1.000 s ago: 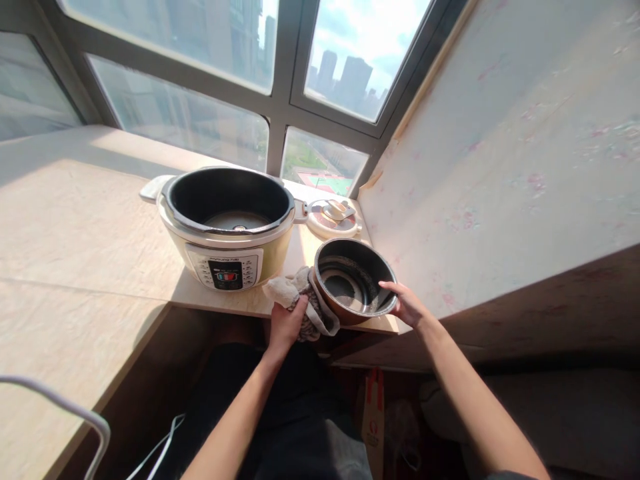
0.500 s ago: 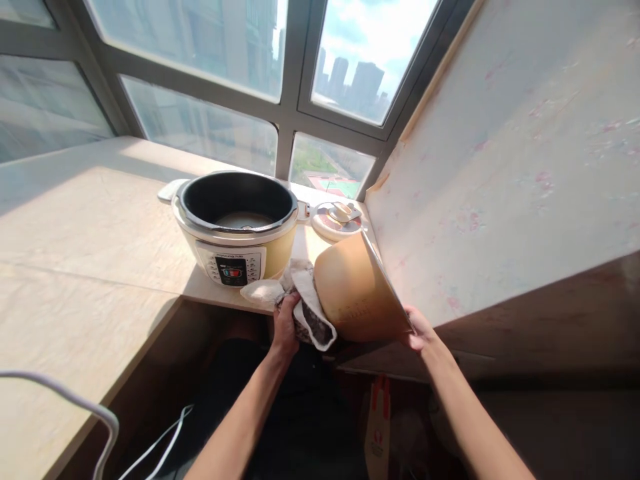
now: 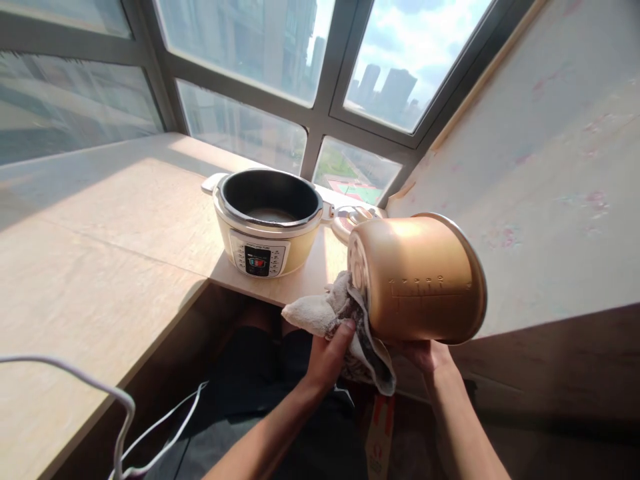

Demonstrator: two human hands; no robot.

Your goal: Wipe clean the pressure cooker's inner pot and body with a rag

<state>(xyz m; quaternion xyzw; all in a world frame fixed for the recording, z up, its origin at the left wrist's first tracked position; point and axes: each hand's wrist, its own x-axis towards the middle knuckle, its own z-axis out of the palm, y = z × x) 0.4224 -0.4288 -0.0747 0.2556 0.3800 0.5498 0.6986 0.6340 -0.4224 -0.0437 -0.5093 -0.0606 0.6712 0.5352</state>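
A gold-coloured inner pot [image 3: 420,273] with raised level marks lies on its side in the air, its base to the left and its rim to the right. My right hand [image 3: 427,355] is under it near the rim; the pot hides most of the fingers, which support it from below. Bunched in my left hand [image 3: 333,353] is a greyish-white cloth [image 3: 315,315], pressed against the pot's base and lower side. Behind them the pressure cooker body [image 3: 267,247] stands upright and uncovered, its dark inside showing.
The cooker stands on a pale stone ledge [image 3: 125,233] below the windows. A round lid [image 3: 347,220] lies between it and the papered wall [image 3: 560,167]. White cable [image 3: 125,400] hangs at lower left; a paper bag [image 3: 380,440] stands beneath my hands.
The inner pot has turned and risen, so its base now shows at the left. My right hand has moved from the rim's edge to underneath. The camera view has shifted left.
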